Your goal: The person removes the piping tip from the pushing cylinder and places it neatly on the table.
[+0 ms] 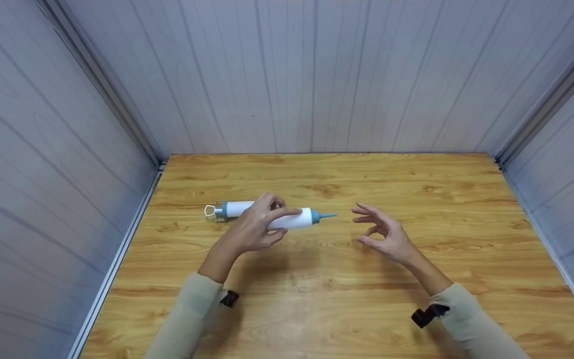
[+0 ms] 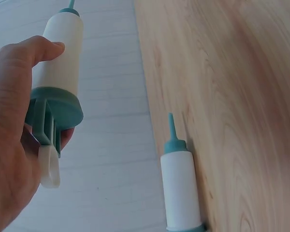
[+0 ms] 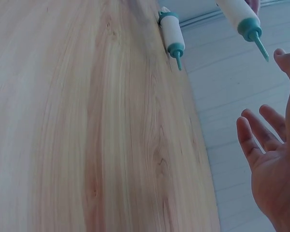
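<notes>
My left hand grips a large syringe by its barrel above the table, thumb and fingers around it. It has a white barrel, teal end cap and thin teal nozzle, which points right in the head view. In the left wrist view its teal handle and white pull piece show below the palm. A second, similar syringe lies on the table behind that hand, its white ring at the left; the hand hides part of it. My right hand, fingers apart and slightly bent, is off the nozzle's tip and holds nothing.
The wood-patterned table meets pale panelled walls at the back and both sides. Dark wrist straps sit on both sleeves.
</notes>
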A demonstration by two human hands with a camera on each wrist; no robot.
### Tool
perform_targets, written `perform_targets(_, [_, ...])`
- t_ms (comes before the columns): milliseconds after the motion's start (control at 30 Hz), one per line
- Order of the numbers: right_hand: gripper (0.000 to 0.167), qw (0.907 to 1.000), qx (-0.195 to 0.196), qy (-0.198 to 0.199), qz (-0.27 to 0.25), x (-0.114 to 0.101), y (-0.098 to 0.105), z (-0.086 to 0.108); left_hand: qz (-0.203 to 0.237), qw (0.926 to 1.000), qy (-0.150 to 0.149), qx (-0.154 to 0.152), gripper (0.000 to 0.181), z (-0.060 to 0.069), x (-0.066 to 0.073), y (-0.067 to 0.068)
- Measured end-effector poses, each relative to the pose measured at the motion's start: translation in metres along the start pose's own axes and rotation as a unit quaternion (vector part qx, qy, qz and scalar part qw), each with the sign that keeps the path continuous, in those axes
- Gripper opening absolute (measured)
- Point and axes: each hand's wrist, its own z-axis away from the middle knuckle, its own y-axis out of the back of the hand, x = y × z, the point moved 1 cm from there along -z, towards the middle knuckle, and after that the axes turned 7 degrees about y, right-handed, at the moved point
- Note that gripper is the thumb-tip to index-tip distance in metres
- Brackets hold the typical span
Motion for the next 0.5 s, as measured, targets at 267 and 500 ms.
perform_targets(267, [0.075,0.9998,-0.015,-0.001,-0.008,-0.001,-0.009,-0.008,0.012,0.9998,-0.001,-0.015,0.045,-0.014,0.008,-0.004])
perform_targets(500, [0.074,0.9997,-0.022,-0.011,-0.005,-0.007,-0.017,-0.015,0.023,0.9995,-0.003,-0.023,0.047,-0.016,0.015,-0.008])
